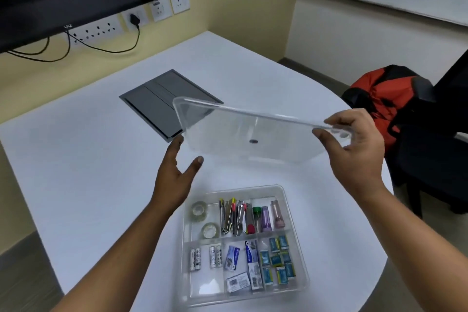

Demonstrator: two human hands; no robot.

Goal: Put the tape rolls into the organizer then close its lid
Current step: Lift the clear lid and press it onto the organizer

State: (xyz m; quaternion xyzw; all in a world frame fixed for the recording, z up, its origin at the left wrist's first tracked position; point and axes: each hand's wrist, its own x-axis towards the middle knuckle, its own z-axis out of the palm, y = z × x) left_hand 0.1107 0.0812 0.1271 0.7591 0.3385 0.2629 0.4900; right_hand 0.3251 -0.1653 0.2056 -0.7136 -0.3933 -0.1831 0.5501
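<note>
A clear plastic organizer point(291, 213) lies open on the white table in front of me. Two clear tape rolls point(199, 211) point(210, 230) rest in its far-left compartment. The transparent lid point(243, 132) hangs tilted in the air above and beyond the organizer. My right hand point(354, 142) grips the lid's right corner. My left hand point(177, 170) is spread open just under the lid's left edge; whether its fingertips touch the lid is unclear.
Other compartments hold nail clippers point(233, 218), batteries point(196, 258), small boxes and blue packets point(277, 261). A grey flap panel point(157, 104) is set into the table behind the lid. An orange-black backpack point(379, 99) sits on a black chair at right. Wall sockets and cables run at back left.
</note>
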